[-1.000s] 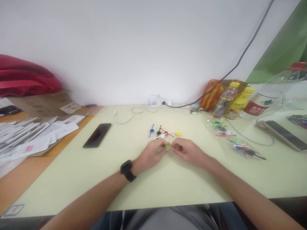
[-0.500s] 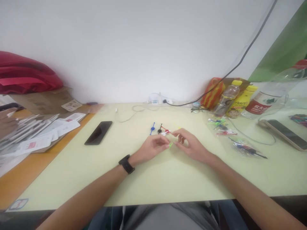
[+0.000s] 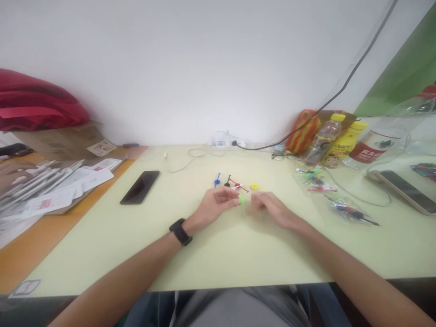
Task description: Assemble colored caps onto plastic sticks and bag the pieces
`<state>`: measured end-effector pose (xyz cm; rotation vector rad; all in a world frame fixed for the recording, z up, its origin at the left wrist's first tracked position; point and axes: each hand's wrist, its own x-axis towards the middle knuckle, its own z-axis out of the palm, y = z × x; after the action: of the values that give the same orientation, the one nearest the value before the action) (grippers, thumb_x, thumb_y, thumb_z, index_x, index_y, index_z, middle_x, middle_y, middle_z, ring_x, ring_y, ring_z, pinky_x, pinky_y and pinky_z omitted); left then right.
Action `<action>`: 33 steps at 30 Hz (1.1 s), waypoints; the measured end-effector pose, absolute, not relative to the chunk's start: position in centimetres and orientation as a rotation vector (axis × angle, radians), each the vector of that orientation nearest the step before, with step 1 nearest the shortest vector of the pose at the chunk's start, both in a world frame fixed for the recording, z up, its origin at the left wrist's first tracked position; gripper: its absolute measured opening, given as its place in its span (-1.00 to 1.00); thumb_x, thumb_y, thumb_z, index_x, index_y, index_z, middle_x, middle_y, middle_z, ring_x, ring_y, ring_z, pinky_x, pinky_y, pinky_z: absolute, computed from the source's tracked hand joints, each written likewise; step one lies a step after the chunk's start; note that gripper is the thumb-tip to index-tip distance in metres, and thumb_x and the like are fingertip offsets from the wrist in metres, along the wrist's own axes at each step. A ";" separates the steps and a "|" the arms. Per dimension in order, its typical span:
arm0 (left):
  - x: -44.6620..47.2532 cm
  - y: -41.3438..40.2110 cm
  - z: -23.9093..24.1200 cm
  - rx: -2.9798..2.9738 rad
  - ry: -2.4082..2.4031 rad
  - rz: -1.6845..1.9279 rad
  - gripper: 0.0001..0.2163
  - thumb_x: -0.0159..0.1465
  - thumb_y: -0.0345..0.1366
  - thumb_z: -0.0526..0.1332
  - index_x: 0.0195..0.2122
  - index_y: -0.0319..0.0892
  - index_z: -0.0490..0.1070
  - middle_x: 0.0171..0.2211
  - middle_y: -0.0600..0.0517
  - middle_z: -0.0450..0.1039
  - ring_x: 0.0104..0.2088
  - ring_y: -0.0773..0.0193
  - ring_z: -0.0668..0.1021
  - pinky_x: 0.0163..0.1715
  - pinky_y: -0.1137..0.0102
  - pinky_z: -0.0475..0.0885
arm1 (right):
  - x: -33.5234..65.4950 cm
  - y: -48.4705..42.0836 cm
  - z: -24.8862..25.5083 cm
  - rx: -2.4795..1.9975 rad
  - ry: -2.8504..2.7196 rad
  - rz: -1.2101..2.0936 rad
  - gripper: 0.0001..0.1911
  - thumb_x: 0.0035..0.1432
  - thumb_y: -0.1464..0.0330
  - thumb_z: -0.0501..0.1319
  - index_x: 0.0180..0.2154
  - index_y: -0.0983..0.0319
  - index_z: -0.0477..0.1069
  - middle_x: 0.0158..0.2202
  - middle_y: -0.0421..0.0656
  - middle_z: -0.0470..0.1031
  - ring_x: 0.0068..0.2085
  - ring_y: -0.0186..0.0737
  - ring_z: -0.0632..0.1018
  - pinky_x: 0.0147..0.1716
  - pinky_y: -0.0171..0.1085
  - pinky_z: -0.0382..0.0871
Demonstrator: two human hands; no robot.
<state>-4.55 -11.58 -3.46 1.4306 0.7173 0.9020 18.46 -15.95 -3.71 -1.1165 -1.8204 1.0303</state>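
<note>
My left hand (image 3: 218, 205), with a black watch (image 3: 180, 232) on its wrist, pinches a small green arrow spinner (image 3: 241, 200) between thumb and fingers. Just right of it, apart from the green piece, is my right hand (image 3: 274, 209). Its fingers look curled but are smeared by motion, so whether they hold anything is unclear. Beyond the hands lie a blue arrow spinner (image 3: 217, 181), a black one (image 3: 227, 183), a red one (image 3: 238, 185) and a yellow one (image 3: 255, 186). A white piece by the red one is partly hidden behind my left fingers.
A black phone (image 3: 140, 187) lies at left, and another phone (image 3: 407, 190) at right. Bagged spinners (image 3: 350, 210) sit near bottles (image 3: 345, 144) and a cable. Packets (image 3: 78, 181), a cardboard box (image 3: 63, 140) and another person's hand (image 3: 15, 172) are at far left.
My right hand has pulled away from the green spinner, leaving it in my left hand. More of the yellow and red spinners now shows.
</note>
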 end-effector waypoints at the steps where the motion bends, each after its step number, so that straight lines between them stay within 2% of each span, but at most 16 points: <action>1: -4.5 -11.6 -3.4 1.434 0.725 0.911 -0.68 0.14 -0.17 0.52 -0.18 -0.25 0.58 -0.21 -0.09 0.62 -0.16 0.12 0.65 0.00 0.15 0.55 | 18.6 -15.9 -3.7 -1.117 -1.856 1.138 -0.39 0.46 -0.01 -0.05 -0.58 0.18 0.19 -0.61 -0.28 0.10 -0.55 -0.31 0.17 -0.49 -0.24 0.14; 3: -4.5 -11.7 -3.3 1.442 0.738 0.924 -0.68 0.13 -0.16 0.52 -0.18 -0.25 0.59 -0.21 -0.09 0.62 -0.16 0.12 0.65 0.01 0.15 0.54 | 18.7 -15.7 -3.6 -1.075 -1.877 1.250 -0.31 0.44 -0.04 -0.03 -0.67 0.17 0.03 -0.66 -0.30 -0.01 -0.58 -0.35 0.08 -0.53 -0.24 0.04; 5: -4.4 -11.7 -3.3 1.446 0.739 0.928 -0.67 0.13 -0.16 0.53 -0.18 -0.24 0.59 -0.21 -0.09 0.62 -0.16 0.12 0.65 0.01 0.16 0.54 | 18.7 -15.6 -3.3 -1.033 -1.832 1.196 -0.33 0.40 -0.05 0.05 -0.65 0.19 0.11 -0.64 -0.29 0.05 -0.56 -0.35 0.12 -0.52 -0.26 0.04; 8: -4.4 -11.7 -3.6 1.425 0.710 0.919 -0.68 0.14 -0.17 0.52 -0.18 -0.24 0.59 -0.20 -0.08 0.61 -0.17 0.15 0.64 -0.02 0.19 0.54 | 18.5 -15.5 -2.8 -1.013 -1.750 1.107 -0.48 0.34 -0.01 0.18 -0.52 0.21 0.27 -0.55 -0.28 0.19 -0.50 -0.34 0.22 -0.48 -0.29 0.09; 14: -4.3 -11.5 -4.1 1.391 0.690 0.898 -0.70 0.14 -0.19 0.52 -0.18 -0.23 0.59 -0.23 -0.06 0.59 -0.20 0.19 0.62 -0.05 0.23 0.53 | 18.1 -15.7 -2.8 -0.969 -1.647 1.117 -0.67 0.30 0.09 0.29 -0.31 0.20 0.33 -0.41 -0.27 0.30 -0.42 -0.33 0.31 -0.41 -0.30 0.19; 29: -4.4 -12.0 -3.8 1.503 0.666 0.836 -0.74 0.20 -0.19 0.48 -0.18 -0.21 0.58 -0.20 -0.07 0.59 -0.17 0.18 0.61 -0.06 0.29 0.50 | 17.6 -15.8 -3.1 -0.986 -1.674 1.199 -0.72 0.32 0.13 0.29 -0.25 0.19 0.36 -0.36 -0.23 0.38 -0.38 -0.29 0.46 -0.37 -0.27 0.34; 33: -4.3 -11.8 -3.9 1.484 0.678 0.865 -0.75 0.19 -0.20 0.48 -0.19 -0.21 0.58 -0.21 -0.06 0.58 -0.18 0.20 0.60 -0.05 0.29 0.50 | 17.8 -15.8 -3.2 -0.979 -1.625 1.172 -0.73 0.35 0.12 0.24 -0.07 0.15 0.34 -0.34 -0.23 0.39 -0.38 -0.29 0.43 -0.37 -0.27 0.33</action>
<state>-4.27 -11.79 -3.91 1.4843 0.6785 0.8654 17.83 -15.77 -3.22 -0.9792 -1.6255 1.1715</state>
